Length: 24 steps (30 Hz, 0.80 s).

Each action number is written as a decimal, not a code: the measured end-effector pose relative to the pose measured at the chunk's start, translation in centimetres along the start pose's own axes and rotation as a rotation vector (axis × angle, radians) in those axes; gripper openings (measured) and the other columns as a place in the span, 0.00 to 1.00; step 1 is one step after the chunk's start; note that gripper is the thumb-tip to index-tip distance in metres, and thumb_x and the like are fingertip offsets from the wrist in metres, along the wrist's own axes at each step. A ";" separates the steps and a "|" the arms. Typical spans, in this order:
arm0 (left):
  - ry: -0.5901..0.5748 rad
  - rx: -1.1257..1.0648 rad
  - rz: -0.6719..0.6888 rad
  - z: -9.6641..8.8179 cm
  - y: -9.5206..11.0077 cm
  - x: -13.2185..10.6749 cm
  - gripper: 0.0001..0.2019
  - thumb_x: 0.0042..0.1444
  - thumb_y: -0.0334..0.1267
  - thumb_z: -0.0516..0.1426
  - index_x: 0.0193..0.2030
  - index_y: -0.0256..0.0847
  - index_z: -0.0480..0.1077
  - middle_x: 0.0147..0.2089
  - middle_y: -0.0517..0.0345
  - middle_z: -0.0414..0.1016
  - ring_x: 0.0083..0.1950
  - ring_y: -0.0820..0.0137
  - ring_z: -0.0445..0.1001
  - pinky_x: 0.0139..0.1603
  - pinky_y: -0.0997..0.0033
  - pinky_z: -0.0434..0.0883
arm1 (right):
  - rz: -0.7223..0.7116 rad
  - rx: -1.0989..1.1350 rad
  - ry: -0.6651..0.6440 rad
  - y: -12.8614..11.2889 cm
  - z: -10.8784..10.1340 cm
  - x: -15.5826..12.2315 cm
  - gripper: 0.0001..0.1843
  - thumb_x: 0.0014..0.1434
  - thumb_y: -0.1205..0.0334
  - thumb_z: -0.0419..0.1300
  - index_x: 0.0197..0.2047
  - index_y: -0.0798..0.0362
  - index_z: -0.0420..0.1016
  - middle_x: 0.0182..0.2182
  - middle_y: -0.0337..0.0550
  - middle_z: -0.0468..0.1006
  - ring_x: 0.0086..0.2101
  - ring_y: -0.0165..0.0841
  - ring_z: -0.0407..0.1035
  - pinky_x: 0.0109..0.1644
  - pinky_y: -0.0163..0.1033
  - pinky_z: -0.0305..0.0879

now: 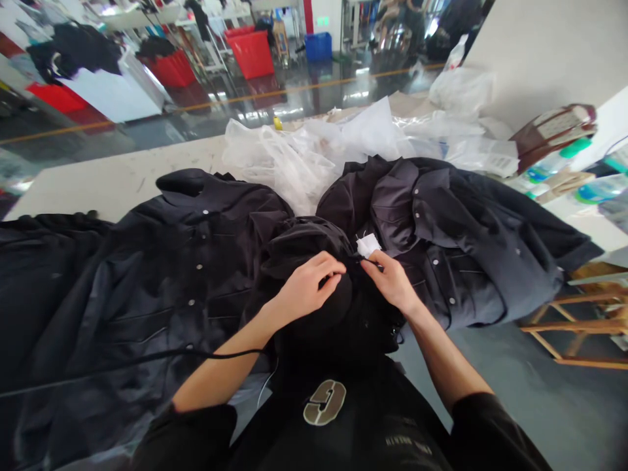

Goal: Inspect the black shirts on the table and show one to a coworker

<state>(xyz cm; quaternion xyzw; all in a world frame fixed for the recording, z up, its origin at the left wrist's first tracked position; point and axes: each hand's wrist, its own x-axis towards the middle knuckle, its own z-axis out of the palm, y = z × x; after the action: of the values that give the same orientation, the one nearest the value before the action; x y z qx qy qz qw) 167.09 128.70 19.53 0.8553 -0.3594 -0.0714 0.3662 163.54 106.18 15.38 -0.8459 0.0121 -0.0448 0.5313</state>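
- Our left hand (307, 288) lies curled on a bunched black garment (304, 245) at the middle of the view; we cannot tell if it grips.
- Our right hand (387, 281) pinches that garment's edge, just beside a small white tag (367, 245). The hands are apart but near each other.
- Two black button-front jackets lie on the table (98, 190), a left jacket (161, 288) and a right jacket (466, 242), touching the garment.
- Crumpled clear plastic bags (304, 157) are heaped at the table's far side.
- Plastic bottles (544, 171) stand at the far right.
- Further away, red bins (252, 55) and a blue bin (318, 47) stand on a shiny floor (275, 98).
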 end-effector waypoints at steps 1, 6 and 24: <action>0.003 0.035 0.015 0.3 -0.3 1.0 0.13 0.67 0.35 0.53 0.55 0.44 0.72 0.54 0.53 0.75 0.47 0.68 0.77 0.53 0.66 0.74 | 0.080 0.170 0.008 -0.2 -0.4 -0.2 0.20 0.64 0.46 0.59 0.27 0.51 0.65 0.24 0.37 0.65 0.27 0.31 0.60 0.33 0.37 0.57; -0.125 0.229 -0.004 2.0 -2.2 4.0 0.13 0.65 0.35 0.55 0.54 0.41 0.74 0.53 0.52 0.76 0.47 0.63 0.79 0.48 0.65 0.74 | 0.282 0.622 0.113 -1.2 -1.4 -0.8 0.25 0.53 0.39 0.67 0.25 0.52 0.69 0.23 0.37 0.67 0.25 0.29 0.59 0.28 0.35 0.56; -0.110 -0.702 0.042 -0.4 -0.2 5.7 0.15 0.64 0.46 0.58 0.52 0.41 0.74 0.50 0.49 0.79 0.40 0.66 0.79 0.43 0.66 0.74 | -0.412 0.323 0.492 -10.0 -5.8 -0.1 0.25 0.69 0.49 0.59 0.23 0.52 0.69 0.19 0.36 0.65 0.21 0.26 0.59 0.24 0.36 0.53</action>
<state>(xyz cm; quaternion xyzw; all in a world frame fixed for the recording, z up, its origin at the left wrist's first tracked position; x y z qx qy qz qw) 171.54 125.20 20.47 0.6645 -0.3497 -0.2290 0.6194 162.64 105.30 26.91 -0.6995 -0.0383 -0.3545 0.6194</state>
